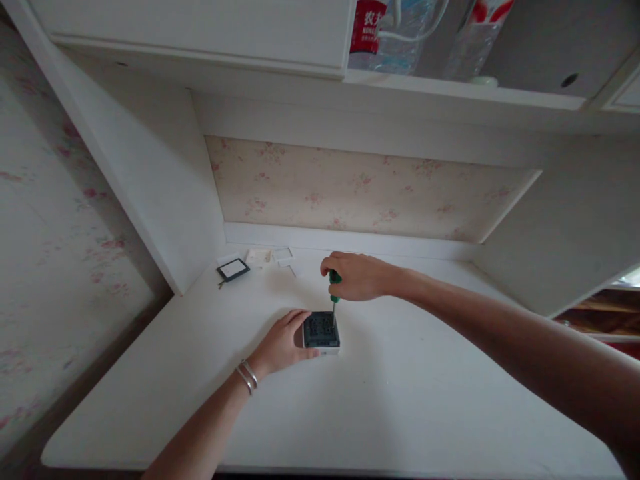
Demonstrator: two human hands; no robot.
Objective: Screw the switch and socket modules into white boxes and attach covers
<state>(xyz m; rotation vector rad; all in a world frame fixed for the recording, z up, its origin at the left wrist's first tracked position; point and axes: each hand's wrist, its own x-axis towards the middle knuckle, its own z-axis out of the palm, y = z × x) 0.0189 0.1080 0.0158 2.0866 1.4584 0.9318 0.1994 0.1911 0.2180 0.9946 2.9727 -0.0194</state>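
Note:
A small square box (321,329) with a dark top and white sides sits on the white desk. My left hand (284,341) grips it from the left, thumb along the near side and fingers at the far left corner. Above its right part, my right hand (356,277) is closed around the green handle of a screwdriver (335,300). The screwdriver stands nearly upright, its metal shaft reaching down to the right side of the dark top. Whether the tip sits in a screw is too small to tell.
On the desk (430,393), at the back left, lie a dark-framed plate (233,269) with a white centre, a pale square part (259,256) and thin white frames (283,254). Side panels bound the desk. Overhead, a shelf (470,90) holds plastic bottles (480,40).

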